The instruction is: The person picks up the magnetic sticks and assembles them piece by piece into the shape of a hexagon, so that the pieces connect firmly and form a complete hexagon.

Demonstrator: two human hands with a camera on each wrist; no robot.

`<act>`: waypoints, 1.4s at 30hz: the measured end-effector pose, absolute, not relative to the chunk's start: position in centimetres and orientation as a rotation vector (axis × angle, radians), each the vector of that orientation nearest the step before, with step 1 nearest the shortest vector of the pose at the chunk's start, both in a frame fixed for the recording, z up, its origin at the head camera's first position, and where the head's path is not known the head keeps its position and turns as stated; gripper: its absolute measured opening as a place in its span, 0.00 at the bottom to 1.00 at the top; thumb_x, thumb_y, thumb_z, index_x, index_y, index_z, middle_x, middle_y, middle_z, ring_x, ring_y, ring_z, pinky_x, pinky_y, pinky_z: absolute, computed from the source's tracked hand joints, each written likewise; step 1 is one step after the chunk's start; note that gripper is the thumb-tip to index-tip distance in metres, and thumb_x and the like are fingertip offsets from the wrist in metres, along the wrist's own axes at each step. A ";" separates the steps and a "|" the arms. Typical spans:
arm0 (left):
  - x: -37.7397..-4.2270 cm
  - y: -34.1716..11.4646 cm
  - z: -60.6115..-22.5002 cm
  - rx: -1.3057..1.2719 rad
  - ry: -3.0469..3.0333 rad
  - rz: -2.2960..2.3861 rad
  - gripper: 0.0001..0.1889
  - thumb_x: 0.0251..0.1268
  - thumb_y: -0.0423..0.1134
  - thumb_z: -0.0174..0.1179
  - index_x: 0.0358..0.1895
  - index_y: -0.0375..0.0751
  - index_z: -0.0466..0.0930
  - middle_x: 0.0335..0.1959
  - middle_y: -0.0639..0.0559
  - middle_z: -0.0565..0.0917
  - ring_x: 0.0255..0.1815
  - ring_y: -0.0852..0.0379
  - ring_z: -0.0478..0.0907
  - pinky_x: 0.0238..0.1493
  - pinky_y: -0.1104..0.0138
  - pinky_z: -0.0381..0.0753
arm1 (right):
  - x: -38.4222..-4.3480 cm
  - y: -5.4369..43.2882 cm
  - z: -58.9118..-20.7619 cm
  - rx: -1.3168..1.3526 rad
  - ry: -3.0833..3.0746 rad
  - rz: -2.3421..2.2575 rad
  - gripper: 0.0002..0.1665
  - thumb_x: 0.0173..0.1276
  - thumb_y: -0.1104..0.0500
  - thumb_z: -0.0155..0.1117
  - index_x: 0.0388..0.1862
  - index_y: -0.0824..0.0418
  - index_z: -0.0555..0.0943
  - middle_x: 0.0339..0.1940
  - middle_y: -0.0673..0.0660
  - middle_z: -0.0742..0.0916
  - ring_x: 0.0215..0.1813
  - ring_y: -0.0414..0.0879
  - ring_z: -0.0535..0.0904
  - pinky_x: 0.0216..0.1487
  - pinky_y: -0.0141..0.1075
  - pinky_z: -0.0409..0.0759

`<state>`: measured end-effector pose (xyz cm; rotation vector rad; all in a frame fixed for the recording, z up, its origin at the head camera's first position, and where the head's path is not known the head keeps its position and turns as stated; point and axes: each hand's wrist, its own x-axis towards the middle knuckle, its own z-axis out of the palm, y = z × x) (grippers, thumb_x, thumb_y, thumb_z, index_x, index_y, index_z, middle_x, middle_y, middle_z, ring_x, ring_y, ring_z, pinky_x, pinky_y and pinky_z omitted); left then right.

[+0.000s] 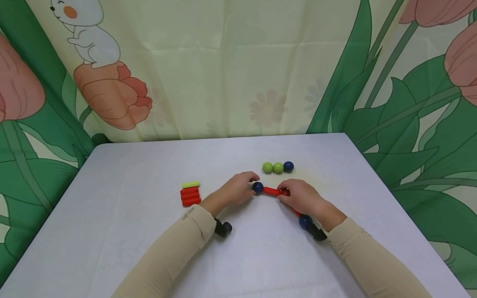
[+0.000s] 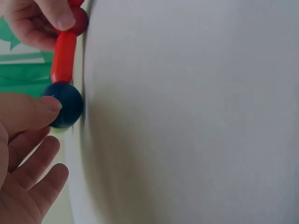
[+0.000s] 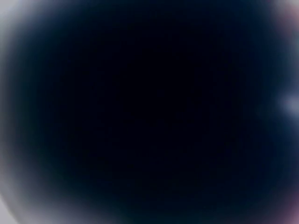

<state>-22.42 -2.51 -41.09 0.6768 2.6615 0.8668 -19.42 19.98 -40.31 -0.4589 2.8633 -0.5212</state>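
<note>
In the head view my left hand [image 1: 238, 188] is at a dark blue ball [image 1: 257, 187]. The left wrist view shows its thumb on that blue ball [image 2: 65, 105], with the other fingers loosely spread below. A red rod [image 1: 272, 191] joins this ball to a red ball [image 1: 285, 192], which my right hand [image 1: 302, 196] pinches. From the red ball a second red rod [image 1: 296, 212], partly hidden by the right hand, runs down to another blue ball [image 1: 305, 222] near the right wrist. A blurred dark blue shape [image 3: 149, 112] fills most of the right wrist view.
Two green balls [image 1: 273, 167] and a blue ball [image 1: 288, 167] stand in a row at the back of the white table [image 1: 123, 231]. Left of the left hand lie a yellow-green rod [image 1: 191, 184] and several red rods [image 1: 190, 196]. A printed curtain [image 1: 223, 74] hangs behind.
</note>
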 end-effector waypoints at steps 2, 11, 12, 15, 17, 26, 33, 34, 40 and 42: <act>-22.4 -3.0 -41.0 0.662 2.658 0.880 0.22 0.67 0.30 0.62 0.64 0.39 0.75 0.61 0.47 0.79 0.65 0.50 0.73 0.66 0.59 0.70 | -19.4 20.0 -40.3 -0.434 2.857 -0.526 0.19 0.67 0.55 0.71 0.54 0.61 0.84 0.42 0.54 0.85 0.41 0.49 0.76 0.49 0.47 0.78; -22.1 -4.9 -40.9 0.640 2.654 0.883 0.22 0.68 0.32 0.62 0.65 0.39 0.74 0.62 0.47 0.78 0.66 0.49 0.72 0.67 0.58 0.69 | -19.1 20.3 -39.9 -0.403 2.845 -0.546 0.21 0.67 0.55 0.71 0.55 0.63 0.83 0.39 0.54 0.84 0.39 0.49 0.75 0.41 0.41 0.77; -22.0 -5.1 -40.8 0.633 2.652 0.889 0.23 0.68 0.32 0.62 0.65 0.39 0.74 0.62 0.47 0.78 0.66 0.49 0.72 0.67 0.57 0.69 | -19.0 20.3 -39.8 -0.403 2.844 -0.539 0.21 0.66 0.55 0.72 0.55 0.63 0.83 0.38 0.54 0.84 0.38 0.49 0.75 0.39 0.40 0.76; -21.7 -5.8 -40.7 0.598 2.650 0.895 0.23 0.68 0.33 0.63 0.65 0.41 0.74 0.61 0.48 0.79 0.65 0.50 0.72 0.66 0.57 0.70 | -18.9 20.4 -39.6 -0.396 2.837 -0.508 0.22 0.66 0.53 0.72 0.55 0.62 0.83 0.35 0.53 0.82 0.35 0.48 0.74 0.34 0.38 0.74; -21.4 -6.4 -40.5 0.567 2.647 0.894 0.23 0.68 0.33 0.63 0.65 0.42 0.74 0.61 0.49 0.78 0.65 0.50 0.72 0.66 0.56 0.71 | -18.8 20.5 -39.5 -0.382 2.829 -0.502 0.23 0.66 0.53 0.72 0.56 0.62 0.82 0.36 0.53 0.83 0.35 0.47 0.74 0.32 0.37 0.74; -19.9 -11.2 -39.6 0.559 2.737 0.870 0.21 0.67 0.34 0.65 0.62 0.38 0.76 0.58 0.47 0.80 0.63 0.47 0.74 0.64 0.55 0.72 | -18.9 20.9 -39.1 -0.395 2.773 -0.602 0.21 0.68 0.57 0.70 0.58 0.63 0.81 0.43 0.56 0.85 0.38 0.47 0.77 0.33 0.34 0.79; -19.1 -15.1 -39.7 0.508 2.773 0.858 0.19 0.65 0.32 0.66 0.59 0.36 0.77 0.54 0.46 0.81 0.53 0.48 0.77 0.56 0.55 0.77 | -19.0 20.8 -39.3 -0.395 2.749 -0.615 0.20 0.69 0.59 0.69 0.58 0.60 0.82 0.44 0.56 0.84 0.37 0.47 0.76 0.32 0.34 0.78; -19.0 -15.5 -39.8 0.495 2.776 0.853 0.19 0.65 0.31 0.66 0.58 0.36 0.77 0.53 0.46 0.82 0.51 0.49 0.78 0.54 0.56 0.78 | -19.0 20.8 -39.4 -0.395 2.749 -0.617 0.20 0.69 0.59 0.69 0.58 0.60 0.82 0.44 0.56 0.84 0.37 0.47 0.76 0.32 0.35 0.78; -18.1 -17.2 -40.1 0.414 2.787 0.801 0.17 0.62 0.30 0.68 0.53 0.35 0.78 0.46 0.48 0.82 0.46 0.51 0.77 0.51 0.58 0.81 | -18.9 20.8 -39.5 -0.399 2.761 -0.620 0.20 0.69 0.59 0.69 0.59 0.60 0.82 0.44 0.56 0.85 0.38 0.48 0.76 0.32 0.35 0.77; -17.8 -17.6 -40.2 0.389 2.790 0.790 0.17 0.61 0.30 0.69 0.52 0.35 0.78 0.46 0.48 0.82 0.48 0.50 0.78 0.53 0.56 0.81 | -18.9 20.8 -39.4 -0.407 2.767 -0.617 0.20 0.69 0.59 0.69 0.59 0.60 0.82 0.44 0.56 0.85 0.38 0.48 0.76 0.32 0.35 0.77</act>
